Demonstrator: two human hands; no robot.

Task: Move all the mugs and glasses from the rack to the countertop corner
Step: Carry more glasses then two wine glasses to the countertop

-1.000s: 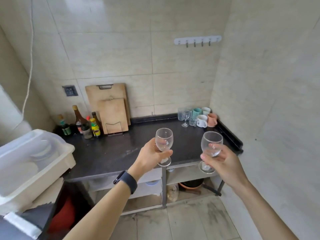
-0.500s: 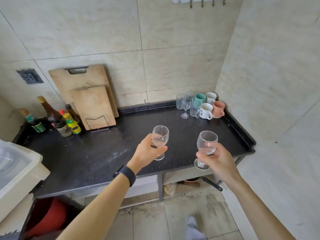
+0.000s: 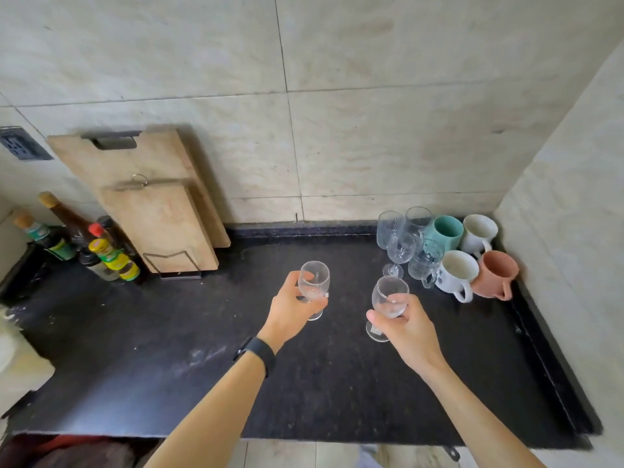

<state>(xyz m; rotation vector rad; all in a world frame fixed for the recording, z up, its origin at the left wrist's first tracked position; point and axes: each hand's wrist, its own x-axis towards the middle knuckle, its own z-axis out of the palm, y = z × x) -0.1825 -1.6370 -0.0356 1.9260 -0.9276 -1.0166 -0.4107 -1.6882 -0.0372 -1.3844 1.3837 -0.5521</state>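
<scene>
My left hand [image 3: 293,310] grips a clear stemmed wine glass [image 3: 315,278] upright over the middle of the black countertop [image 3: 202,366]. My right hand [image 3: 407,327] holds a second wine glass [image 3: 388,293] by its bowl, a little to the right. In the far right corner stand several clear glasses [image 3: 400,244], a teal mug [image 3: 445,231], two white mugs [image 3: 457,270] [image 3: 479,233] and a terracotta mug [image 3: 496,273]. The glass in my right hand is just short of that group. The rack is out of view.
Two wooden cutting boards [image 3: 158,217] lean on the tiled wall at the back left, with several sauce bottles [image 3: 111,258] beside them. A wall socket [image 3: 20,143] is at the far left. The counter has a raised rim along its right edge [image 3: 553,359].
I have moved closer to the counter. Both hands, each with its glass, have gone forward over the countertop toward the corner group. The white bin at the left has almost left the view.
</scene>
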